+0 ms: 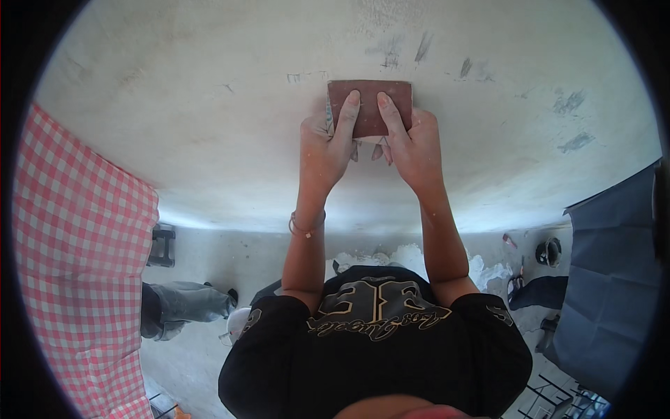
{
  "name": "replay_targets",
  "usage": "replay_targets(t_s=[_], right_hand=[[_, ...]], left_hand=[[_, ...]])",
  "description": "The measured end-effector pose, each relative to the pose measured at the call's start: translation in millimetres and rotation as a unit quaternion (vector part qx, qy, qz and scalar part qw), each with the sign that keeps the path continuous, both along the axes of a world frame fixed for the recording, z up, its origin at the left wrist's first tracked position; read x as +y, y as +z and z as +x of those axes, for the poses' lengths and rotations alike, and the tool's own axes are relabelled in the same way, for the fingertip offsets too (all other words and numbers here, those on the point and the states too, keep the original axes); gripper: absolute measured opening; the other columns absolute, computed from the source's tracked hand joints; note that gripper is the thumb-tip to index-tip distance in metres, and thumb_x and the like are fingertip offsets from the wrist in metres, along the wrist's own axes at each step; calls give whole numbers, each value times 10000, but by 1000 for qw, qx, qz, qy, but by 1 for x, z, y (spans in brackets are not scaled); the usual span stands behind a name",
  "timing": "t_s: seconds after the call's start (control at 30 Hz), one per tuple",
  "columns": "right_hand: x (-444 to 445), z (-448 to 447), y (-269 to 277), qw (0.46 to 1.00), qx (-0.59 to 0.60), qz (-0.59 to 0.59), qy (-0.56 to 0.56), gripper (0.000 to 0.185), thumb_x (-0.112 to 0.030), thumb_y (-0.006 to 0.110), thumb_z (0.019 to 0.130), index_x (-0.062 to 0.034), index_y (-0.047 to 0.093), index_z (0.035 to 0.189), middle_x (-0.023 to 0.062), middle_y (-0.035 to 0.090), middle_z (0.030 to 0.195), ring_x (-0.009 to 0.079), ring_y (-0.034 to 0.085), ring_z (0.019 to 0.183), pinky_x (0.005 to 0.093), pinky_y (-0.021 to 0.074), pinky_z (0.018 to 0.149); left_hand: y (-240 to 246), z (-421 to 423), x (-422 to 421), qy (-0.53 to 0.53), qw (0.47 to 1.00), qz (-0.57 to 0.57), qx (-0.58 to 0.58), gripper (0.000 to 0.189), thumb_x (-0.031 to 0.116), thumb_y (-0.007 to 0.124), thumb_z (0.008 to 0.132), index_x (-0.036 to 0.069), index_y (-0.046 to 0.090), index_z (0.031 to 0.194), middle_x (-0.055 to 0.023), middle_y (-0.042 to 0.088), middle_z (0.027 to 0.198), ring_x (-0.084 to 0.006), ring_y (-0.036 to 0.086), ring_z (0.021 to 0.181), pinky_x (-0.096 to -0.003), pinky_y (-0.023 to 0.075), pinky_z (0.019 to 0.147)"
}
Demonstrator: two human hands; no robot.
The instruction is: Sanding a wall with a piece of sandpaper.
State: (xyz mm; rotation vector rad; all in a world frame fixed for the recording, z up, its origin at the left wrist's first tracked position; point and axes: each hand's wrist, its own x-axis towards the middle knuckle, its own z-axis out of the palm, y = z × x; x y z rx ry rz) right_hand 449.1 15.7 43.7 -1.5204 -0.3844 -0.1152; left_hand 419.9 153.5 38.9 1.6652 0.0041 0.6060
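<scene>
Both my hands grip a reddish-brown sheet of sandpaper (370, 118), folded or wrapped so that a pale underside shows along its lower and left edges. My left hand (331, 133) has its thumb flat on the sheet's left half. On the right half lies the thumb of my right hand (411, 139). The fingers of both hands are mostly hidden behind the sheet, with a few tips showing below it. White dust coats the thumbs. Just behind the sheet stands a pale plastered wall (235, 146) with grey scuffed patches; whether the sheet touches it I cannot tell.
A pink checked cloth (89, 251) hangs at left, a grey-blue sheet (602, 283) at right. People's legs (193, 304) show beyond both. On the floor are a dark bucket (548, 252), a brush (509, 241), a black stool (163, 246) and white splatter (489, 272).
</scene>
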Motion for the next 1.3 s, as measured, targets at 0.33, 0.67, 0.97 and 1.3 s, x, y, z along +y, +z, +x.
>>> replay_targets(t_s=[0.33,0.67,0.97,1.3], right_hand=[[11,-14,-6,998,-44,44,-24,482,-362,601,1074,59,720,874,84,675,626,121,606,475,264,470,456],[5,-5,-4,1000,12,-7,-14,459,-354,592,1078,63,735,950,96,715,718,133,641,529,259,505,496],[8,0,17,995,37,89,40,527,-429,628,1049,79,737,966,107,720,734,149,695,626,272,544,560],[26,-5,14,999,-11,50,1,517,-399,634,1055,80,739,891,89,700,675,120,640,538,269,512,505]], left_hand=[[-7,-10,-3,25,998,-26,-45,419,321,625,1075,-11,733,842,0,587,559,-51,480,476,-269,365,438],[1,-4,8,-16,1000,11,-17,366,291,620,1079,-17,754,933,-35,701,710,-44,562,685,-269,465,595],[7,2,13,-53,997,-56,-21,364,286,608,1085,-15,725,919,9,626,653,-32,491,589,-257,384,502],[13,-6,24,-54,997,-46,-38,359,334,633,1068,14,702,920,-9,619,640,-59,485,456,-246,350,408]])
